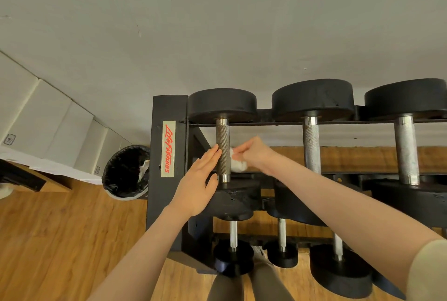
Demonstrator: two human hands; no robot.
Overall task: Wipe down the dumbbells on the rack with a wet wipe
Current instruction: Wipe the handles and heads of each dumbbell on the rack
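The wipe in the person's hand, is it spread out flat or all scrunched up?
Scrunched up. The wipe is a small white wad pinched in the right hand against the dumbbell handle, with no flat sheet showing.

You are looking down on a black rack (167, 131) carrying black dumbbells in two tiers. The leftmost upper dumbbell (223, 148) is lying with its knurled steel handle running near to far. A crumpled white wipe (237, 164) is pressing against that handle's right side, near the middle.
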